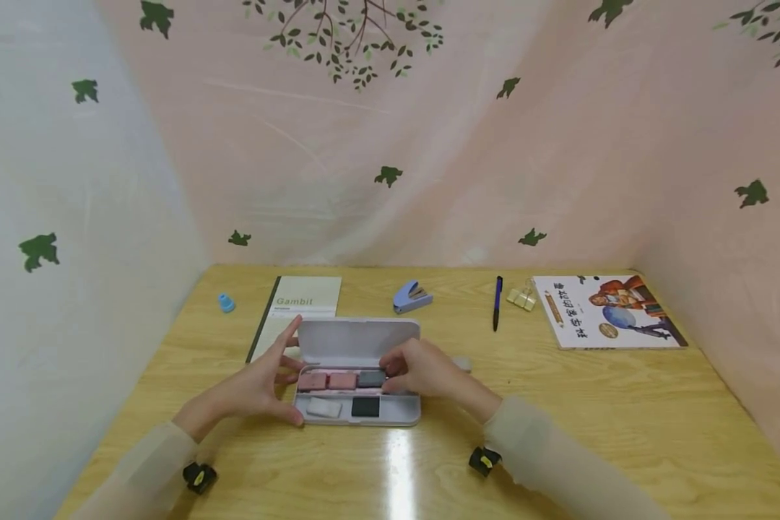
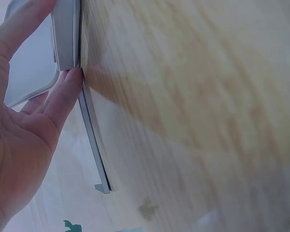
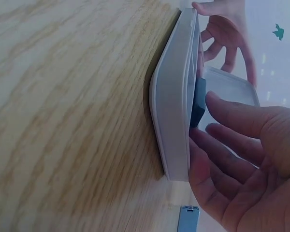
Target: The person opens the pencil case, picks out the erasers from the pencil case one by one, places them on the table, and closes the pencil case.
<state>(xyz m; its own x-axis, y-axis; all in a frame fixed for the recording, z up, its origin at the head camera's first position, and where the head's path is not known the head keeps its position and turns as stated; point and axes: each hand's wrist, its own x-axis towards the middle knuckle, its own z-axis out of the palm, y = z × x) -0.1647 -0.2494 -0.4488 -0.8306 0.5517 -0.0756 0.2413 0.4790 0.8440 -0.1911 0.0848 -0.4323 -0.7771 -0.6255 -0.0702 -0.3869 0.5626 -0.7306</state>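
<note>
An open white pencil case (image 1: 403, 413) lies on the table, its lid (image 1: 357, 339) tilted up at the back. Two pink erasers (image 1: 343, 380) and a grey eraser (image 1: 370, 378) lie in a row in the rear compartment. A white eraser (image 1: 323, 408) and a black eraser (image 1: 365, 407) lie in the front one. My left hand (image 1: 260, 383) grips the case's left end, thumb at the front corner and fingers behind, against the lid. With thumb and fingertips, my right hand (image 1: 422, 368) pinches the right end of the grey eraser, which juts above the rim in the right wrist view.
Behind the case lie a Gambit notebook (image 1: 307, 296), a blue stapler (image 1: 412, 297) and a small blue object (image 1: 226, 302). A pen (image 1: 497, 303), gold binder clips (image 1: 522, 299) and a picture book (image 1: 611, 312) lie to the right. Behind my right wrist a pale object (image 1: 462, 364) is partly hidden.
</note>
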